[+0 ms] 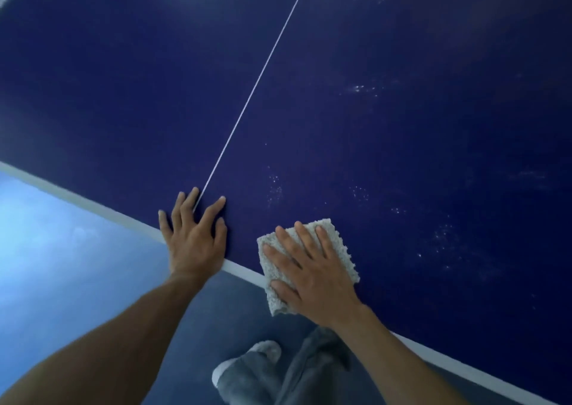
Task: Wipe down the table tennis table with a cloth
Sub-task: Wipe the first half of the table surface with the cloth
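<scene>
While both palms sit on the playing surface, I log the following.

Cloth: the folded pale cloth [309, 262] lies at the near edge of the table tennis table [402, 126], one corner hanging past the white edge band [93, 203].
Right hand: right hand [312, 274] presses flat on the cloth, fingers spread, pinning it rather than clenching; I judge this spreads pressure for a wide stroke.
Left hand: left hand [193, 237] lies open and empty across the edge band at the foot of the centre line [257, 85], likely a brace.
Work left: pale specks [274, 188] dot the surface ahead of the cloth.
</scene>
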